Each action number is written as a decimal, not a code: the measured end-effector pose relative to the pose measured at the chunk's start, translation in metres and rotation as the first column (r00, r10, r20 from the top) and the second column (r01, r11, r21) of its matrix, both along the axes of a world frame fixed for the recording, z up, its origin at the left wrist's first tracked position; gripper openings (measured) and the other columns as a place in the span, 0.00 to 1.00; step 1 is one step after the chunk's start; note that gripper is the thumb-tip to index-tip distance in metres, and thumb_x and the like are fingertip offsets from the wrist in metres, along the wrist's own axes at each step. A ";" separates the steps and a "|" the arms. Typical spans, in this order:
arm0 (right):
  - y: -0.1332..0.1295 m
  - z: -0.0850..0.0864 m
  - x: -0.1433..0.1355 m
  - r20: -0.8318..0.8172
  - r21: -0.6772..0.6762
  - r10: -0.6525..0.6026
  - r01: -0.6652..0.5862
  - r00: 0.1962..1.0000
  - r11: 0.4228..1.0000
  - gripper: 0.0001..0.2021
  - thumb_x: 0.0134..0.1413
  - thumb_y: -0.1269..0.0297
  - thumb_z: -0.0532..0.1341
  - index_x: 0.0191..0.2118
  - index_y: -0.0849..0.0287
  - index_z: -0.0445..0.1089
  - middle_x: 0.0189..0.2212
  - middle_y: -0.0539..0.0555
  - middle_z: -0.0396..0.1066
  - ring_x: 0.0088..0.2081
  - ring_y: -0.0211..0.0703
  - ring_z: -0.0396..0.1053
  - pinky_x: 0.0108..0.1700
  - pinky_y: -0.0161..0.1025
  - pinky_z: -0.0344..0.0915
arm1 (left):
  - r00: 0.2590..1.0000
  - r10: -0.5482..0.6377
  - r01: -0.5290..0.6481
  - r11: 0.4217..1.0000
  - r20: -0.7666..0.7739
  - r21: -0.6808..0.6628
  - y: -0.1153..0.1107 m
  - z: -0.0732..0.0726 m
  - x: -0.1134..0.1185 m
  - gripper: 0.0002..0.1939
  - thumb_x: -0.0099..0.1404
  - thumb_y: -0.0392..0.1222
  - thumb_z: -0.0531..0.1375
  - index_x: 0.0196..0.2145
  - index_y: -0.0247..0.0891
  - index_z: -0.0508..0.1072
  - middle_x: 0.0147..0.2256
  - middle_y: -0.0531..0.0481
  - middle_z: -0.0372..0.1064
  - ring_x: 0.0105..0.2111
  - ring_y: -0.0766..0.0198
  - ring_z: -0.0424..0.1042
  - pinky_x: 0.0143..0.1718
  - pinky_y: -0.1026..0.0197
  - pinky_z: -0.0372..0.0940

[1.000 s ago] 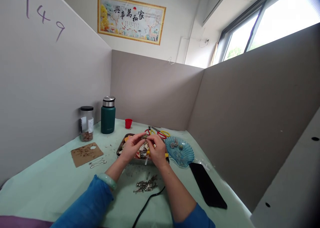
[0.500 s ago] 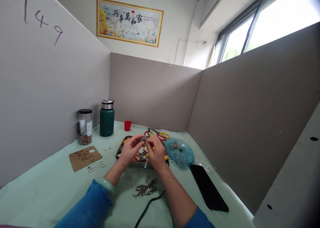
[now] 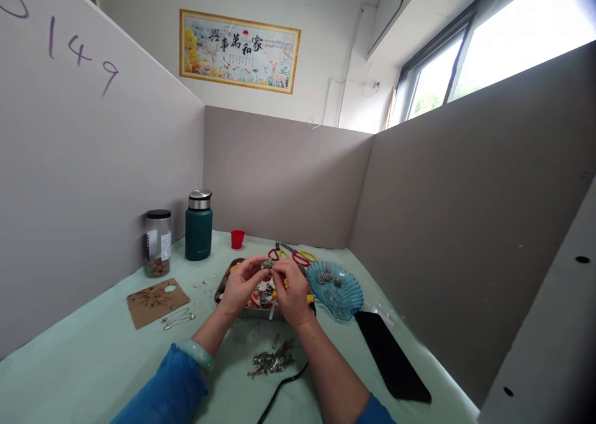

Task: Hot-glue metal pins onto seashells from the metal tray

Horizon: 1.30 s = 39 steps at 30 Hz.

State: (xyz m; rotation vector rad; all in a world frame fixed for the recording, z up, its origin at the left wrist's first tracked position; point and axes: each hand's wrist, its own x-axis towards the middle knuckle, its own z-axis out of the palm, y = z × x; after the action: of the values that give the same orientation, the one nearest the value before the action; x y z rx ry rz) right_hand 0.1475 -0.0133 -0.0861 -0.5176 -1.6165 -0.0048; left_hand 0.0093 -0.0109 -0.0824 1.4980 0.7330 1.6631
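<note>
A small greenish, roundish ornament [image 3: 267,264] is pinched between the fingertips of both hands, above a metal tray [image 3: 222,287]. My left hand [image 3: 243,284] grips it from the left, thumb and fingers closed. From the right, my right hand [image 3: 291,289] meets it with fingers pressed together; whether it also holds a finer part cannot be made out. Beneath the hands the tray carries white, red and orange small pieces [image 3: 261,293], partly hidden. Nearer to me, a pile of small silver metal clips [image 3: 274,359] lies on the cloth.
A blue shell-shaped dish [image 3: 339,297] with several small ornaments stands right of the tray. Behind are scissors [image 3: 302,257] and a red cup [image 3: 237,239]. On the left are a green flask [image 3: 198,228], a jar [image 3: 159,244], cardboard [image 3: 156,303] and large pins [image 3: 178,318]. A black slab [image 3: 393,357] and a cable [image 3: 282,387] lie nearer.
Both hands keep the ornament pinched at nearly the same spot, with slight finger shifts. The whole view has tilted a little, so the scene sits lower.
</note>
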 end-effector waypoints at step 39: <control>0.001 -0.003 0.000 0.054 0.044 -0.034 0.032 0.998 0.999 0.05 0.59 0.73 0.54 0.36 0.57 0.66 0.34 0.55 0.69 0.39 0.41 0.68 0.42 0.39 0.67 | 0.999 0.042 -0.041 0.999 -0.026 0.023 -0.004 0.005 -0.001 0.20 0.51 0.46 0.67 0.40 0.34 0.74 0.38 0.44 0.76 0.39 0.55 0.75 0.41 0.54 0.72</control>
State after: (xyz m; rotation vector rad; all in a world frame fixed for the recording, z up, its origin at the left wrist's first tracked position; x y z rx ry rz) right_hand 0.1474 -0.0122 -0.0891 -0.5147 -1.6581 -0.0787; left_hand 0.0078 -0.0152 -0.0777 1.5328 0.7667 1.6902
